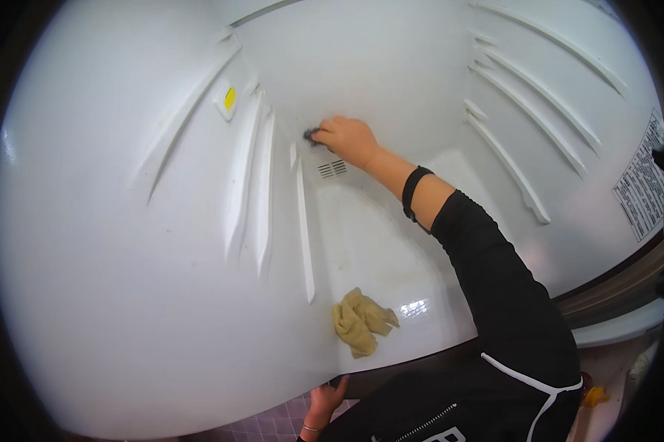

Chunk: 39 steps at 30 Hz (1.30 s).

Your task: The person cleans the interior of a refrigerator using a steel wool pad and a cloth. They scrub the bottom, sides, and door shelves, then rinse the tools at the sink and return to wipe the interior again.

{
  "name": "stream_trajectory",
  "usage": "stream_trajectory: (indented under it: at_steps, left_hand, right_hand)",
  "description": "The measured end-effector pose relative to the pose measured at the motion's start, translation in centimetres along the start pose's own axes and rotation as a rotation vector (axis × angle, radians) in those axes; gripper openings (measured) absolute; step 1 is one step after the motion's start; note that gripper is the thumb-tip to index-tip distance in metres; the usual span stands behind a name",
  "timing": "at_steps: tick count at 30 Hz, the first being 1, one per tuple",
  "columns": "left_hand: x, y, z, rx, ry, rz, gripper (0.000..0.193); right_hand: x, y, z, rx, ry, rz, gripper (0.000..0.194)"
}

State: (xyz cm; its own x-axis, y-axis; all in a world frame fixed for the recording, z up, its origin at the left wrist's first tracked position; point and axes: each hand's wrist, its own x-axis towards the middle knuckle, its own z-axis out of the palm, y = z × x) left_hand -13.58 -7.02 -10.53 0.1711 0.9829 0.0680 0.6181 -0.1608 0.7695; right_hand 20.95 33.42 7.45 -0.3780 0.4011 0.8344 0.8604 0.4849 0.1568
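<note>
My right hand [347,139] is closed around a dark grey scouring pad [312,136], possibly of steel wool, and presses it to the back wall of an empty refrigerator's white interior [365,72], just above a small slotted vent [332,168]. A crumpled yellow-green cloth [362,322] lies on the refrigerator floor near its front edge. Below that edge, my left hand [328,396] shows at the bottom of the view with its thumb raised against the rim; its fingers are partly hidden and I see nothing held in it.
Moulded shelf rails [305,232] run along the left wall, and more rails [508,160] along the right. A yellow-marked fitting [228,99] is on the left wall. A printed label [641,182] is at the right edge. Floor tiles [276,422] show below.
</note>
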Motion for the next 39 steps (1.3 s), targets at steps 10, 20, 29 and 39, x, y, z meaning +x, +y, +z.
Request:
stream_trajectory:
  at_steps: [10, 20, 29, 39]
  left_hand:
    - [0.2, -0.2, 0.4, -0.018, 0.037, 0.005, 0.05]
    - [0.8, 0.6, 0.2, -0.012, 0.04, 0.028, 0.05]
    - [0.5, 0.8, -0.1, -0.059, 0.039, 0.002, 0.048]
    - [0.4, 0.2, 0.3, -0.133, 0.021, -0.033, 0.05]
  right_hand:
    - [0.2, 0.9, -1.1, -0.082, 0.102, 0.056, 0.013]
    - [1.8, 0.4, -1.0, -0.076, 0.042, -0.015, 0.014]
    - [2.7, -0.2, -1.7, -0.182, -0.046, -0.197, 0.012]
    - [3.3, -1.3, -0.9, -0.106, -0.004, -0.177, 0.014]
